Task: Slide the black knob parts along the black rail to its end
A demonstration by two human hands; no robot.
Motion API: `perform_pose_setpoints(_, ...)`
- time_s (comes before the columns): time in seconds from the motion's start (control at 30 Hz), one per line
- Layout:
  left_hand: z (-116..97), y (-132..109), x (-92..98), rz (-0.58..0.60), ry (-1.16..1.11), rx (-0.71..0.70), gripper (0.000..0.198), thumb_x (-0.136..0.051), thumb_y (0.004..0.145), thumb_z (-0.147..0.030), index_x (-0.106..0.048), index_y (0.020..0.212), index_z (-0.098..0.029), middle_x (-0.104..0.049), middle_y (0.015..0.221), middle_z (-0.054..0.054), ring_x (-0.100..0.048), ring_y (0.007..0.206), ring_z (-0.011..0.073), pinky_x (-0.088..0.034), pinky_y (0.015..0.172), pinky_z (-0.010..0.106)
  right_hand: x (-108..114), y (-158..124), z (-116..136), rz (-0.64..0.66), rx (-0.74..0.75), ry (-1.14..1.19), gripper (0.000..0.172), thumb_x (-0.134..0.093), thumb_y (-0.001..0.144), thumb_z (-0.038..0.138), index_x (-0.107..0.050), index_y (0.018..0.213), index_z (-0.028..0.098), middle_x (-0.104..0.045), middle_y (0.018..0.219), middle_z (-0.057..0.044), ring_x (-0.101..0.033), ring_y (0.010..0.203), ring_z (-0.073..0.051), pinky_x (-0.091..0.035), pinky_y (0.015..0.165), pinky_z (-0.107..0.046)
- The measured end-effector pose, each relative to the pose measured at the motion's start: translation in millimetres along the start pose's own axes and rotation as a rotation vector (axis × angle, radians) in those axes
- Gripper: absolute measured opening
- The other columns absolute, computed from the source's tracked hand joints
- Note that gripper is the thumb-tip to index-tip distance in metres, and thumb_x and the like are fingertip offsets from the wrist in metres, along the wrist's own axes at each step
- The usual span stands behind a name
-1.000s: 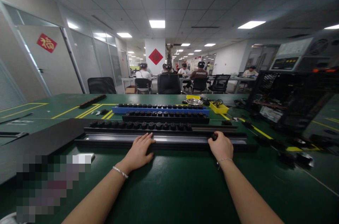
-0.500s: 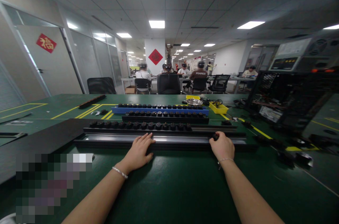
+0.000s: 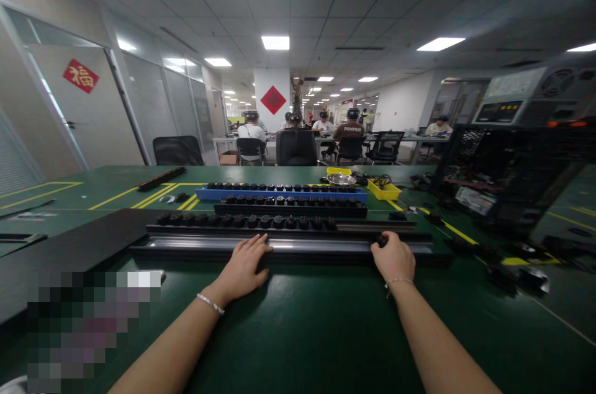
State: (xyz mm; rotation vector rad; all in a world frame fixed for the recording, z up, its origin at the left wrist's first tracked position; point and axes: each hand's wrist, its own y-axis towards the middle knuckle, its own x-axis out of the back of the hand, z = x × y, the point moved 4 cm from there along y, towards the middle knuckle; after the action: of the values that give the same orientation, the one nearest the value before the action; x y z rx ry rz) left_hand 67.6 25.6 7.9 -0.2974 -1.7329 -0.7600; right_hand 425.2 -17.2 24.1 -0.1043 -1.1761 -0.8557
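A long black rail point(image 3: 321, 246) with a shiny silver channel lies across the table in front of me. My left hand point(image 3: 246, 264) rests on its near edge, fingers stretched out over the channel, holding nothing. Toward the rail's right end, my right hand point(image 3: 395, 257) is closed round a small black round piece point(image 3: 382, 239), mostly hidden by the fingers. Just behind lies a second black rail point(image 3: 377, 227) carrying a row of black round pieces point(image 3: 265, 221). Farther back are another black rail point(image 3: 293, 210) and a blue rail point(image 3: 205, 194), each with similar pieces.
On the right stands an opened computer case point(image 3: 503, 177). Loose dark parts point(image 3: 503, 276) lie near it. A yellow tray point(image 3: 384, 190) and a metal bowl point(image 3: 341, 179) sit behind the rails. A dark flat board point(image 3: 84, 245) is at left. Several people sit beyond the table.
My right hand has shifted slightly to the right along the rail with the small black round piece. My left hand stays in place.
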Motion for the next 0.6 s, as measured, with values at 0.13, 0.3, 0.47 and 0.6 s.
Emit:
perform_pose_setpoints(0.13, -0.2, -0.4, 0.4, 0.007, 0.001, 0.0, 0.049, -0.056, 0.073, -0.025, -0.05, 0.121, -0.024, -0.037, 0.144, 0.008, -0.029, 0.135, 0.0251, -0.023, 0.108, 0.048, 0.4, 1.3, -2.3, -0.007, -0.004, 0.0, 0.038, -0.048, 0.077, 0.028, -0.057, 0.111, 0.015, -0.064, 0.1, -0.012, -0.057, 0.097, -0.025, -0.041, 0.083, -0.034)
perform_pose_setpoints(0.3, -0.1, 0.4, 0.4, 0.004, 0.001, -0.003, 0.049, -0.056, 0.073, -0.025, -0.049, 0.122, -0.024, -0.037, 0.145, 0.008, -0.029, 0.135, 0.0253, -0.023, 0.108, 0.049, 1.1, 3.3, -6.8, -0.016, -0.022, 0.008, 0.038, -0.047, 0.077, 0.029, -0.057, 0.112, 0.015, -0.065, 0.1, -0.012, -0.057, 0.096, -0.025, -0.041, 0.082, -0.035)
perform_pose_setpoints(0.47, 1.4, 0.4, -1.1, -0.004, -0.003, -0.006, 0.05, -0.057, 0.073, -0.025, -0.049, 0.122, -0.025, -0.038, 0.144, 0.008, -0.03, 0.134, 0.0256, -0.023, 0.108, 0.049, 2.0, 5.2, -11.5, -0.026, -0.036, 0.009, 0.039, -0.047, 0.078, 0.03, -0.057, 0.112, 0.015, -0.065, 0.099, -0.013, -0.057, 0.095, -0.025, -0.041, 0.082, -0.035)
perform_pose_setpoints(0.6, 1.4, 0.5, -0.7, -0.008, -0.005, -0.002, 0.051, -0.057, 0.072, -0.025, -0.049, 0.122, -0.025, -0.037, 0.144, 0.008, -0.03, 0.134, 0.0259, -0.023, 0.108, 0.049, 2.2, 5.8, -13.6, -0.028, -0.041, 0.001, 0.039, -0.047, 0.078, 0.031, -0.057, 0.112, 0.015, -0.065, 0.098, -0.012, -0.058, 0.094, -0.025, -0.042, 0.081, -0.035)
